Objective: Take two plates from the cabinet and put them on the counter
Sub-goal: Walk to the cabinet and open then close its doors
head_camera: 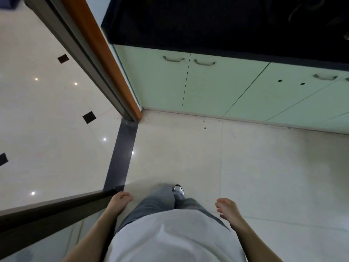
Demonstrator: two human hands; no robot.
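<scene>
A: Colours from my view?

B: Cabinet (217, 87) doors pale mint green, handles dull metal. Counter (226, 21) black, glossy.

A: Floor?

B: Floor tiles (47, 114) cream with small black diamond insets; on my side plain off-white. Threshold strip (120, 154) dark grey. Door frame (105, 52) orange-brown wood beside grey metal.

A: You?

B: White shirt (170, 237), grey-blue jeans (156, 203), black-and-white shoe (178, 189).

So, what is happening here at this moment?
A person stands on the kitchen floor, facing pale green cabinets under a dark counter. Both the left hand and the right hand hang empty, touching nothing. All cabinet doors in view are shut, and no plates are visible.
</scene>
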